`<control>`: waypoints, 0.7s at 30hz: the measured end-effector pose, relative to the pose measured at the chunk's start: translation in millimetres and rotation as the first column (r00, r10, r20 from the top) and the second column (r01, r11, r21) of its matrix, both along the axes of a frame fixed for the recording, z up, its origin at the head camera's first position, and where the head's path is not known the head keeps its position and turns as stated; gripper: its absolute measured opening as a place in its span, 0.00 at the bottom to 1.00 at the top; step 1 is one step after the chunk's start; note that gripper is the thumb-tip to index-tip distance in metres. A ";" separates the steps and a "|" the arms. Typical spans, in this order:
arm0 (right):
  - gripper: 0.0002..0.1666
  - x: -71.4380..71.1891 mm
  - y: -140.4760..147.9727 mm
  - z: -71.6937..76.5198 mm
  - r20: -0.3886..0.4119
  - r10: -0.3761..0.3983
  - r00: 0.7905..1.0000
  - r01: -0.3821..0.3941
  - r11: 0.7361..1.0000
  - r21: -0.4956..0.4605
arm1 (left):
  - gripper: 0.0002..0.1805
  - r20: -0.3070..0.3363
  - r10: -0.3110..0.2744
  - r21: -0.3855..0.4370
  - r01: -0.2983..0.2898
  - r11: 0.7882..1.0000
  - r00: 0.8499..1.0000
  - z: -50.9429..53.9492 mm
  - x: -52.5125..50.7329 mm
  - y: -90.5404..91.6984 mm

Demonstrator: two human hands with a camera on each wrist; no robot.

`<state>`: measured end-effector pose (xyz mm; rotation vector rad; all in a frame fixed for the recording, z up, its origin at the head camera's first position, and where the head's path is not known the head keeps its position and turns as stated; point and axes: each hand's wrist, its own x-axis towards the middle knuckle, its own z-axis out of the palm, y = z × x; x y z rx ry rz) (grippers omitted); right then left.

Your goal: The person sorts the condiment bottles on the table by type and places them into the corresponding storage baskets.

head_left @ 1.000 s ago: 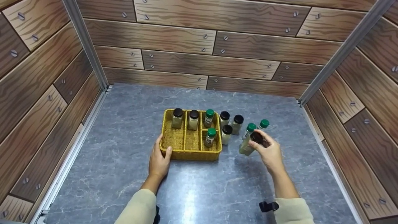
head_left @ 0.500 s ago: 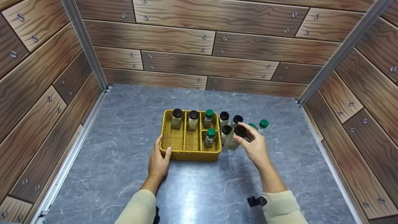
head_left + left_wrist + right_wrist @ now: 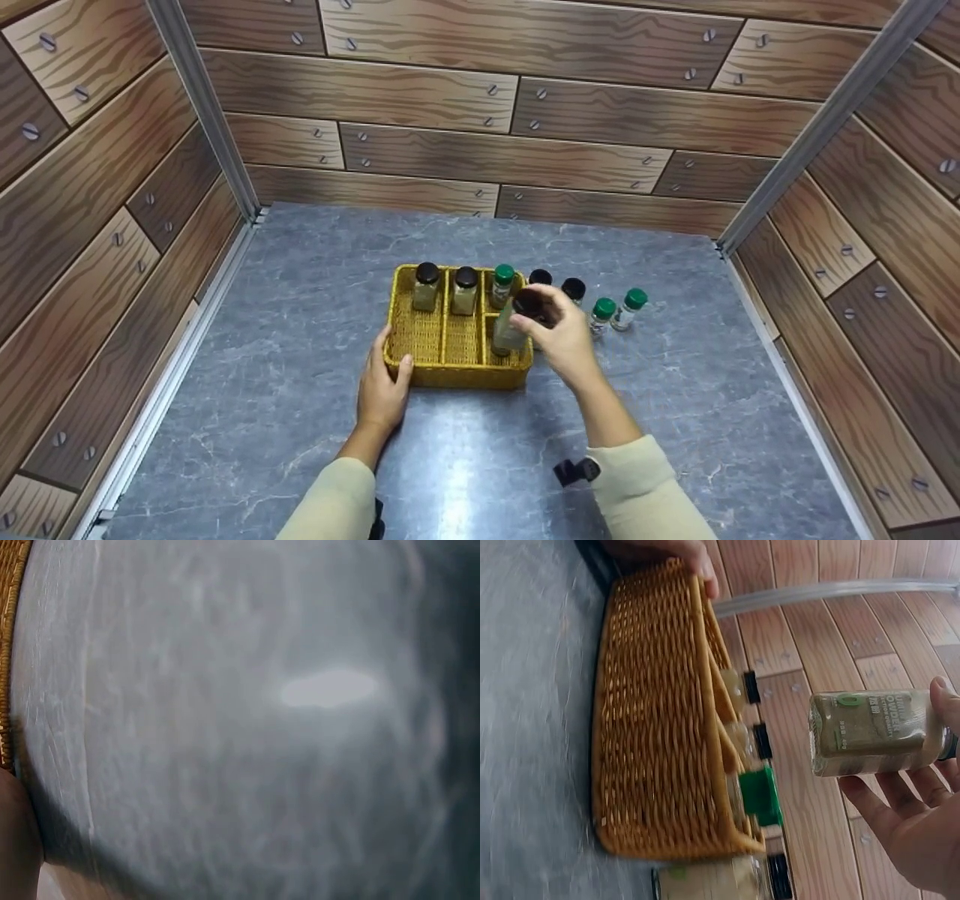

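A spice jar with a black lid hangs tilted over the basket's right-hand compartments; my right hand pinches it by the lid. Powder and a printed label show on this jar in the right wrist view. My left hand grips the front left corner of the divided wicker basket, thumb over the front rim. Inside, a black-lidded jar stands at the back of the left compartment and another black-lidded jar in the middle one. A green-lidded jar occupies the back right compartment. The held jar mostly hides the front right compartment.
Right of the basket stand black-lidded jars, partly behind my right hand, and two green-lidded bottles. Wood-patterned walls enclose the grey marbled tabletop at the back and sides.
My right hand has carried the black-lidded spice jar leftward, from beside the green-lidded bottles to above the basket's right side. The left hand and basket have stayed put.
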<state>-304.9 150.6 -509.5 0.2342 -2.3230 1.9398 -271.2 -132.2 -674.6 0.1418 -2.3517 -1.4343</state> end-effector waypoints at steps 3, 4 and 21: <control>0.33 -4.2 -14.5 -1.2 0.006 0.035 0.999 -0.035 0.999 -0.028 | 0.36 0.001 0.000 -0.002 0.000 1.000 1.000 -0.2 -0.2 -0.8; 0.33 -5.8 -19.4 -1.9 0.011 0.047 0.999 -0.046 0.998 -0.035 | 0.36 0.001 0.001 -0.003 -0.001 1.000 1.000 -0.4 -0.5 -1.0; 0.29 -38.3 -86.3 -15.7 0.006 0.127 0.992 -0.127 0.985 0.114 | 0.37 -0.004 0.012 -0.014 -0.012 1.000 1.000 -1.7 0.0 0.4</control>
